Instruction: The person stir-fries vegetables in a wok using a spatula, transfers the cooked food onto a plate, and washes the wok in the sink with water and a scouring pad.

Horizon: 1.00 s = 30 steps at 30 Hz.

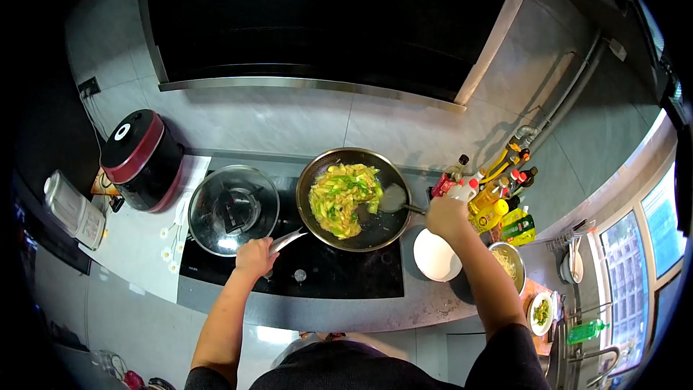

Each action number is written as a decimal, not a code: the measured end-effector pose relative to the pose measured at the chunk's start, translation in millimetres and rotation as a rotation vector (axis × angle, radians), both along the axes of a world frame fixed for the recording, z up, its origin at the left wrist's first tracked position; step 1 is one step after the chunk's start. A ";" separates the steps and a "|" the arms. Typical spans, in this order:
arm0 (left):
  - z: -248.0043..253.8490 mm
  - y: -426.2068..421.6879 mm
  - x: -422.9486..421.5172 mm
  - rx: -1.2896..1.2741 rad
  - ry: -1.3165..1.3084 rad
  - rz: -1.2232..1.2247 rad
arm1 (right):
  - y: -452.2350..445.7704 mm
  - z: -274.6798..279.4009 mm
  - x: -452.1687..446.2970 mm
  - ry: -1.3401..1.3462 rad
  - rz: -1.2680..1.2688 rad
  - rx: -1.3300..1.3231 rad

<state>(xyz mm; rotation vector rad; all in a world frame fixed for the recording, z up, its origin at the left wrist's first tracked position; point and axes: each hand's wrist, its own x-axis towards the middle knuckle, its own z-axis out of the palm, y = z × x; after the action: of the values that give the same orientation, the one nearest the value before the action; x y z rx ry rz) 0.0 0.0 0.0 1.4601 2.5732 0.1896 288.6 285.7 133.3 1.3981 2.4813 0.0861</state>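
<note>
At the black cooktop (350,274), the left hand (254,256) grips a heavy-looking dark wok (379,229) by its silver handle (290,238); the right hand (446,217), a grey spatula (393,199).

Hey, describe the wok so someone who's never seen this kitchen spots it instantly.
Find the black cooktop by the tiled wall. On its right side sits the wok, its silver handle gripped by the left hand. Unlike the see-through glass lid beside it, it's dark and holds yellow-green food.
</note>
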 end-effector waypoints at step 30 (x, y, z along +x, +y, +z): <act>-1.5 4.3 -10.3 0.046 0.022 -0.015 | 97.6 -41.2 -53.2 0.435 0.342 -0.308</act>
<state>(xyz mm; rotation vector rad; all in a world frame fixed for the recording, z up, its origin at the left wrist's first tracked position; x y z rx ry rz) -10.3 4.3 -1.5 1.5060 2.5910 0.2335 235.4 383.4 92.1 0.9312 2.8992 -0.5620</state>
